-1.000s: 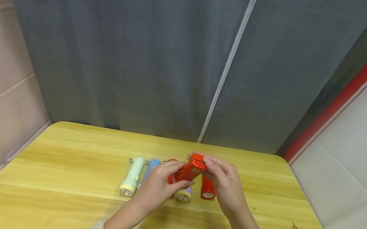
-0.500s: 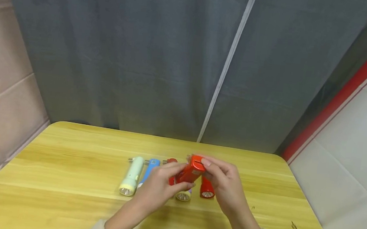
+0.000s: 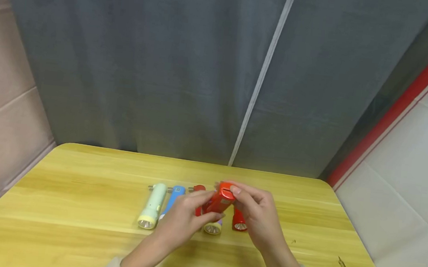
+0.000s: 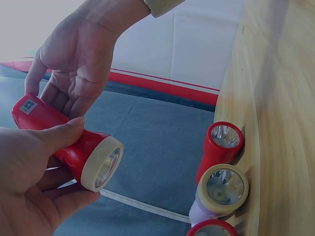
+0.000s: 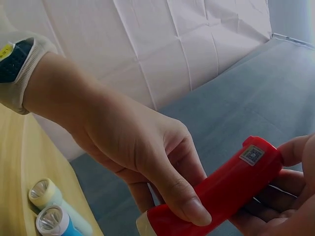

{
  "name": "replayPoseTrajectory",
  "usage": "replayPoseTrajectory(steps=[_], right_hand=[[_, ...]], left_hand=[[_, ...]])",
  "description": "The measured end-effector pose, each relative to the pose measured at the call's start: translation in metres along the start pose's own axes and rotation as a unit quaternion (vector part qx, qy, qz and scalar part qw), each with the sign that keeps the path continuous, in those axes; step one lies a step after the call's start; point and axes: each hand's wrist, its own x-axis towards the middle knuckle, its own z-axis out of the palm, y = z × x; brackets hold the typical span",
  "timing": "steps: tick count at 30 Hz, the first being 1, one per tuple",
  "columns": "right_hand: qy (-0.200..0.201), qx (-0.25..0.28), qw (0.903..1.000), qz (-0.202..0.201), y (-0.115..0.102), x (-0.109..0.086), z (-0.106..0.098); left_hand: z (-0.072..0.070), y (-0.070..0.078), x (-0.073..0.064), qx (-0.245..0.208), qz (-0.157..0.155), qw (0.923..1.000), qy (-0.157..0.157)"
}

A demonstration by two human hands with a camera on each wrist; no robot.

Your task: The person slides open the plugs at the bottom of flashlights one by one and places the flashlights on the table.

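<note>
My left hand (image 3: pixel 186 211) grips a red flashlight (image 3: pixel 222 198) around its body, clear of the table. Its cream-rimmed lens (image 4: pixel 104 164) faces down toward me, and the tail end points up and away. With thumb and fingers, my right hand (image 3: pixel 260 214) pinches that tail end, the thumb tip at a dark slot. A small sticker (image 5: pixel 252 155) shows near the tail. Metal prongs stick out past the tail's far side in the head view. Behind the hands lies a row of flashlights, among them a purple one (image 3: pixel 213 227) with a cream head and a red one (image 3: pixel 240 221).
A mint-green flashlight (image 3: pixel 155 203), a blue one (image 3: pixel 174 199) and another red one (image 3: pixel 199 189) lie at the row's left, plug prongs pointing left. The wooden table (image 3: pixel 73 205) meets a grey curtain (image 3: pixel 126 76) at the back.
Both hands keep their hold on the red flashlight, which has dipped slightly down and left in the head view. The row of flashlights on the table stays in place.
</note>
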Motion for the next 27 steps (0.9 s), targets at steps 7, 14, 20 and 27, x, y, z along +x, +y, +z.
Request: replayPoseTrajectory(steps=[7, 14, 20, 27], right_hand=[[-0.003, -0.005, 1.0, 0.001, 0.0011, 0.0015, 0.0014], [-0.007, -0.002, 1.0, 0.001, 0.0027, 0.0029, 0.0022], [-0.011, 0.001, 0.9999, 0.002, 0.0033, 0.0035, 0.0021], [-0.006, 0.001, 0.9999, 0.009, 0.0038, 0.0046, 0.0015]], left_hand=[[-0.0007, 0.0001, -0.001, 0.002, -0.006, 1.0, -0.002], [-0.0007, -0.0005, -0.0022, 0.014, -0.014, 0.9998, -0.005], [-0.0003, -0.0006, -0.0023, 0.023, -0.01, 0.9997, -0.002], [0.0003, -0.0018, -0.0024, 0.022, 0.004, 0.9998, 0.003]])
